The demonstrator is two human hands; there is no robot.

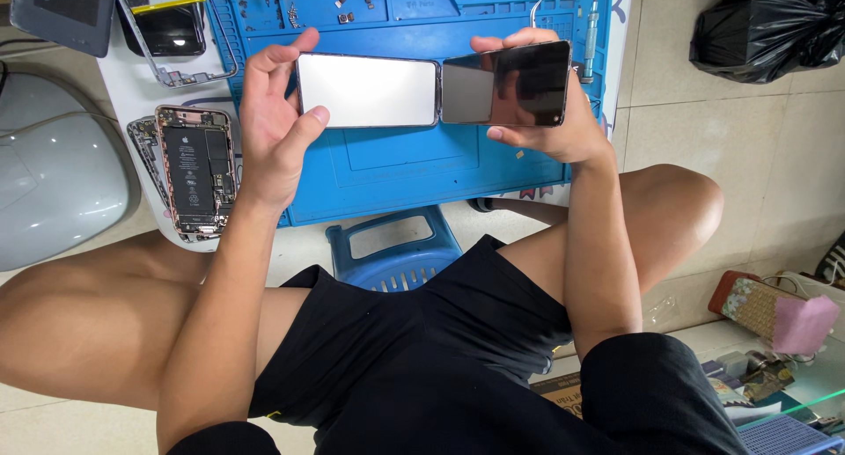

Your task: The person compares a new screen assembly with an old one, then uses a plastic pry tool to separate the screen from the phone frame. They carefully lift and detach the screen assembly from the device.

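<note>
The white bench point(132, 85) runs off the top and left of the view, and its near edge ends just above the person's knees. One blue work mat point(396, 169) covers most of it; the mat's near edge lies almost flush with the bench edge, with a strip of white showing at its left. The middle of the mat, under the hands, is bare, while small screws and tools sit along its far edge. One blue plastic stool point(392, 253) stands on the tiled floor between the knees, just below the mat's edge. At the upper right, well apart, one black plastic bag point(770, 24) lies on the floor.

Held above the mat is one opened folding phone point(431, 87), spread flat in two halves joined at a middle hinge: the left half shows pale, the right half dark and mirror-like. The left hand point(277, 125) is loosely curled about the left short edge, thumb on the near corner and fingertips at the far corner. The right hand point(550, 112) grips the right half, fingers over the far edge and thumb beneath the near edge.

Left of the mat lie three opened handsets: one rose-coloured phone body point(195, 172) with its black battery exposed, one grey frame point(145, 151) partly under it, and one further frame point(172, 28) beyond.
</note>
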